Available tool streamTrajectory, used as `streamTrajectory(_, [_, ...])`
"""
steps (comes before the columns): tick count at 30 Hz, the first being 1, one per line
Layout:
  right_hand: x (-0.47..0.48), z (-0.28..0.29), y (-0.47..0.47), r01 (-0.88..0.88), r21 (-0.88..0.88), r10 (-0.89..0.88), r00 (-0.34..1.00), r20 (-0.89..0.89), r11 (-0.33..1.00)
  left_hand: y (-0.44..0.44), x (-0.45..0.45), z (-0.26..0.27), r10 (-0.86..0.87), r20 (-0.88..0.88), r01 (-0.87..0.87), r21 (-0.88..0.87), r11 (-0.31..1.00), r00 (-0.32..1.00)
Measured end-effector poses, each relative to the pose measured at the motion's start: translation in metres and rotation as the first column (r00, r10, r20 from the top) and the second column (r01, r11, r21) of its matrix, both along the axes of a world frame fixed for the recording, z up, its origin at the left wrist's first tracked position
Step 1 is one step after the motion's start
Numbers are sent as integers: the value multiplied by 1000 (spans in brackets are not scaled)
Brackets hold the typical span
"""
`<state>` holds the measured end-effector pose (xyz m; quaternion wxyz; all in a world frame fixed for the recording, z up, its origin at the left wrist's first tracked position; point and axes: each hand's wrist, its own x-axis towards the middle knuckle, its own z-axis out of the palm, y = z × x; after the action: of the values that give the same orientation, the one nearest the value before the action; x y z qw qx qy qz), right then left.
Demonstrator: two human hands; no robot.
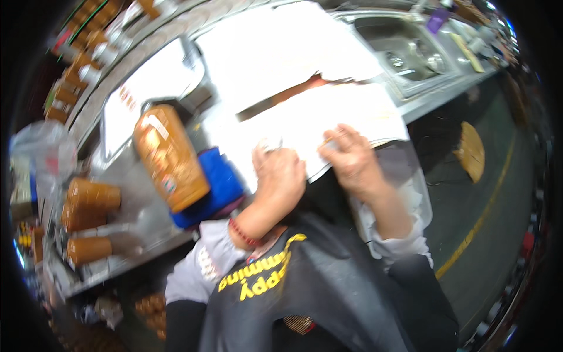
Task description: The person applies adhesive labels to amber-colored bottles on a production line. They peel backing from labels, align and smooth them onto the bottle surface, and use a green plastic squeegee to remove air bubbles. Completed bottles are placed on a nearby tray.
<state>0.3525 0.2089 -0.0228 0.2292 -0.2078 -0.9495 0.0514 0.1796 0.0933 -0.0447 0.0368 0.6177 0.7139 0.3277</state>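
My left hand (pixel 281 176), with a red bead bracelet at its wrist, is curled over the near edge of a white sheet-like surface (pixel 299 119). Something small and pale (pixel 272 143) shows at its fingertips, too blurred to name. To its right, my right hand (pixel 351 163) has thumb and fingers bent close together over the same white surface; whether they pinch anything is unclear. A second white surface (pixel 281 48) lies beyond, with a dark and reddish gap between the two. Left of my hands, a large brown bottle (pixel 171 158) lies partly over a folded blue cloth (pixel 220 176).
A metal sink (pixel 396 48) is set in the counter at upper right. Brown cup-like containers (pixel 90 251) lie on the metal counter (pixel 145 220) at left. A white tray (pixel 149 83) stands behind the bottle. Brown containers with white tops (pixel 90 72) line the far left. A yellowish piece (pixel 471 152) lies at right.
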Motion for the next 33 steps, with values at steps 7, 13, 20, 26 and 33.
streamTrajectory(7, [-24, 26, 4, -171, -125, 161, 983, -89, 977, -5, -4, 40, -77, -15, 77, -10, 997, 997])
streamTrajectory(13, [-31, 44, 15, -475, -379, 402, 879, -257, 794, -26, -12, 80, -123, -91, 123, -3, 992, 988])
streamTrajectory(20, [-65, 58, -10, -586, -422, 454, 807, -378, 692, -100, -41, 98, -34, -76, 38, 52, 998, 997])
streamTrajectory(26, [-88, 76, -32, -566, -464, 477, 824, -305, 682, -165, -89, 58, 317, -1, -306, 264, 915, 948])
streamTrajectory(33, [-118, 88, -70, -532, -416, 498, 845, -196, 738, -172, -119, 50, 479, -289, -458, 142, 878, 829])
